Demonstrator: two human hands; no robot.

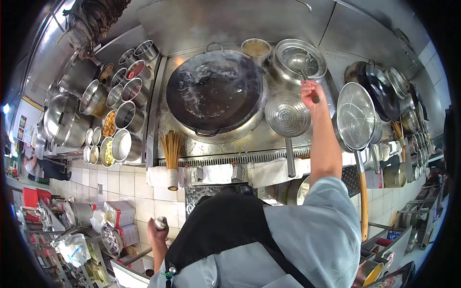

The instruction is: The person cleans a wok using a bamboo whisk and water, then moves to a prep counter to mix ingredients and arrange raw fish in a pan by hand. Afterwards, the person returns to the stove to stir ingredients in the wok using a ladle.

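Note:
My right hand [313, 94] is closed around the handle of a ladle [297, 61], whose bowl sits at the mouth of a round steel pot [284, 77] at the back right of the stove. Below that hand lies a perforated skimmer [288, 115], its handle pointing toward me. To the left, a large black wok [216, 101] holds dark, steaming liquid. My left hand [157, 234] is low at my left side, away from the stove, its fingers curled around a small whitish, shiny thing that I cannot make out.
Steel containers [128, 115] with ingredients crowd the left counter. A bamboo brush [172, 158] and white cloths [217, 174] line the stove's front edge. On the right, a long-handled mesh strainer [356, 116] leans near stacked woks [382, 91]. A pot of brownish liquid [256, 48] stands behind.

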